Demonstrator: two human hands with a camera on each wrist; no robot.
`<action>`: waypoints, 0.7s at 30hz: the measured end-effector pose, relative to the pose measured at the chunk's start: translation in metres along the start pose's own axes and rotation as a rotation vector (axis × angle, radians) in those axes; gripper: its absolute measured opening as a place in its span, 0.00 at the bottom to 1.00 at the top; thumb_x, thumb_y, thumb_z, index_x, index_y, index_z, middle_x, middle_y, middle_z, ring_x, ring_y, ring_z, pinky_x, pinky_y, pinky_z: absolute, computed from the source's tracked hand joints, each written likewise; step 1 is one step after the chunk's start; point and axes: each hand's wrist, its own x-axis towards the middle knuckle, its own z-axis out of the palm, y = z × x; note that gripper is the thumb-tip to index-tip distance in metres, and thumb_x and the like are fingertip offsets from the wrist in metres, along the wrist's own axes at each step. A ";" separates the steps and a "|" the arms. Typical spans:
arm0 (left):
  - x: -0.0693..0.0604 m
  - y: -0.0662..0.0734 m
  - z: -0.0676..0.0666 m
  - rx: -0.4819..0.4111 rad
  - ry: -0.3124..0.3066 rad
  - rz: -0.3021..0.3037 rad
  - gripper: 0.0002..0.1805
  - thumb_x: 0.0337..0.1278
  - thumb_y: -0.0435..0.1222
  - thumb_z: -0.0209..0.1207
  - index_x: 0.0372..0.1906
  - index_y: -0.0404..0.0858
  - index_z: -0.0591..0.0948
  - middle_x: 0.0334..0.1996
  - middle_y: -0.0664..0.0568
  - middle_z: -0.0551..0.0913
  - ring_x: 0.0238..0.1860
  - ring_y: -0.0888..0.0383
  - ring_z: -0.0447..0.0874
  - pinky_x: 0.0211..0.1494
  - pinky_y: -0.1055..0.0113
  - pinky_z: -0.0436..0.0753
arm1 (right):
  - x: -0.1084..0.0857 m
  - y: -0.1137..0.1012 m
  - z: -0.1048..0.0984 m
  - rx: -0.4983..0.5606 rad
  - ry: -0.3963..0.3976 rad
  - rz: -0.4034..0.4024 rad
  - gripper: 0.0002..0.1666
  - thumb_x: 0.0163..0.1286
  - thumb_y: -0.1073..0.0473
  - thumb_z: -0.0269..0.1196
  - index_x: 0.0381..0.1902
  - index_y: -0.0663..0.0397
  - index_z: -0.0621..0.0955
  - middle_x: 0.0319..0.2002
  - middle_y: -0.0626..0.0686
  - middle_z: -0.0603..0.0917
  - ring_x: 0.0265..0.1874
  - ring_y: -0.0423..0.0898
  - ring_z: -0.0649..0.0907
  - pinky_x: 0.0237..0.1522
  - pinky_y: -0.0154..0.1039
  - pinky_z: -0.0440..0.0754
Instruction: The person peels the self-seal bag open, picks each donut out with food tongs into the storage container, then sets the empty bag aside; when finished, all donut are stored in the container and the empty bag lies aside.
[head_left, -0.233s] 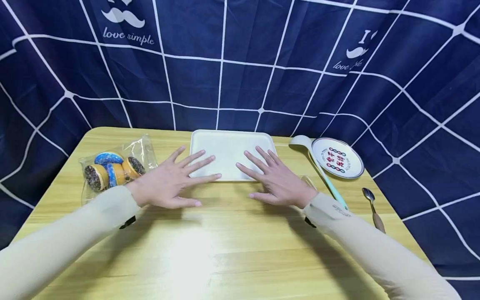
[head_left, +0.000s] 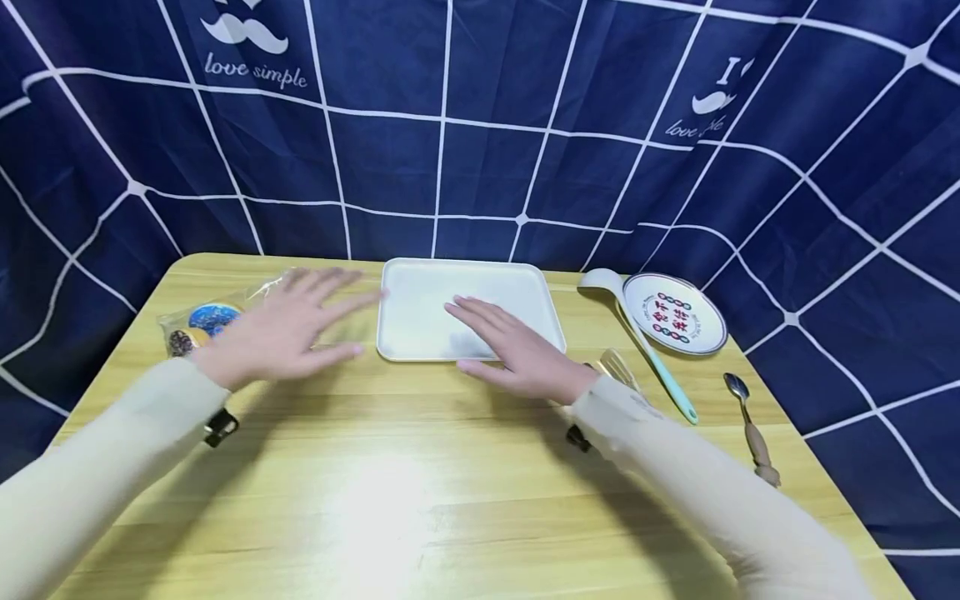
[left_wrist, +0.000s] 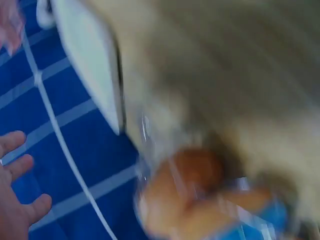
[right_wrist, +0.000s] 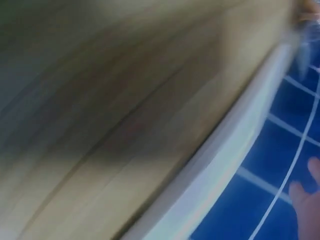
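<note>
Left hand (head_left: 276, 332) and right hand (head_left: 519, 353) have shifted leftward, both empty, fingers extended, seemingly early in a reach; gripping the bagged doughnuts (head_left: 214, 317) would need curled fingers.

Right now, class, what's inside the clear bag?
A blue-topped doughnut and part of a dark-topped one. In the head view, the left hand and sleeve cover the rest; the left wrist view is blurred.
</note>
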 end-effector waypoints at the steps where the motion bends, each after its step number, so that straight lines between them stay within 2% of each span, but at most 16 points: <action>1: -0.004 -0.008 -0.006 -0.030 0.011 -0.061 0.39 0.74 0.60 0.53 0.84 0.62 0.56 0.82 0.40 0.60 0.81 0.35 0.58 0.80 0.26 0.56 | 0.009 -0.006 0.002 0.074 0.004 0.024 0.43 0.81 0.36 0.53 0.85 0.41 0.56 0.84 0.51 0.60 0.84 0.50 0.60 0.86 0.53 0.58; 4: -0.015 -0.035 -0.021 -0.104 0.061 -0.234 0.36 0.79 0.57 0.48 0.84 0.56 0.57 0.76 0.32 0.66 0.75 0.31 0.63 0.73 0.26 0.63 | 0.038 -0.024 0.009 0.291 0.022 0.088 0.35 0.82 0.46 0.57 0.80 0.52 0.65 0.78 0.55 0.70 0.78 0.49 0.71 0.81 0.48 0.69; 6: -0.024 -0.054 -0.026 -0.140 0.092 -0.341 0.34 0.81 0.56 0.43 0.84 0.50 0.58 0.72 0.27 0.68 0.69 0.26 0.66 0.66 0.25 0.68 | 0.057 -0.035 0.018 0.395 0.033 0.125 0.28 0.82 0.52 0.57 0.73 0.58 0.73 0.70 0.58 0.79 0.70 0.50 0.79 0.75 0.43 0.77; 9: -0.039 -0.079 -0.029 -0.178 0.117 -0.498 0.34 0.83 0.55 0.36 0.80 0.40 0.62 0.67 0.23 0.70 0.64 0.23 0.69 0.57 0.24 0.73 | 0.084 -0.052 0.031 0.553 0.019 0.185 0.21 0.82 0.56 0.57 0.63 0.65 0.79 0.58 0.63 0.86 0.56 0.55 0.87 0.62 0.38 0.86; 11: -0.050 -0.093 -0.028 -0.213 0.119 -0.593 0.34 0.83 0.53 0.33 0.77 0.33 0.64 0.65 0.21 0.70 0.63 0.22 0.69 0.55 0.23 0.72 | 0.098 -0.062 0.040 0.668 -0.013 0.248 0.21 0.83 0.57 0.56 0.60 0.69 0.80 0.53 0.66 0.88 0.51 0.58 0.89 0.56 0.38 0.89; 14: -0.066 -0.109 -0.025 -0.254 0.124 -0.696 0.34 0.82 0.49 0.33 0.70 0.23 0.66 0.59 0.18 0.72 0.58 0.21 0.71 0.55 0.25 0.73 | 0.112 -0.074 0.053 0.867 -0.059 0.368 0.21 0.83 0.58 0.56 0.59 0.74 0.79 0.50 0.72 0.87 0.42 0.57 0.92 0.49 0.39 0.93; 17: -0.082 -0.120 -0.020 -0.279 0.104 -0.773 0.33 0.80 0.46 0.35 0.64 0.18 0.68 0.57 0.16 0.72 0.55 0.21 0.71 0.53 0.28 0.75 | 0.122 -0.084 0.067 1.020 -0.072 0.480 0.21 0.83 0.59 0.56 0.57 0.77 0.79 0.43 0.71 0.89 0.31 0.47 0.90 0.41 0.36 0.93; 19: -0.091 -0.126 -0.018 -0.283 0.084 -0.799 0.32 0.78 0.45 0.38 0.60 0.16 0.72 0.52 0.17 0.75 0.49 0.24 0.74 0.46 0.38 0.79 | 0.128 -0.091 0.076 1.115 -0.064 0.549 0.21 0.83 0.58 0.57 0.55 0.77 0.80 0.35 0.65 0.89 0.25 0.41 0.87 0.36 0.33 0.92; 21: -0.098 -0.131 -0.016 -0.321 0.054 -0.820 0.31 0.76 0.44 0.41 0.54 0.15 0.75 0.40 0.23 0.82 0.39 0.33 0.80 0.38 0.50 0.81 | 0.132 -0.098 0.085 1.192 -0.051 0.603 0.21 0.83 0.58 0.57 0.53 0.76 0.81 0.29 0.58 0.87 0.23 0.40 0.87 0.32 0.31 0.91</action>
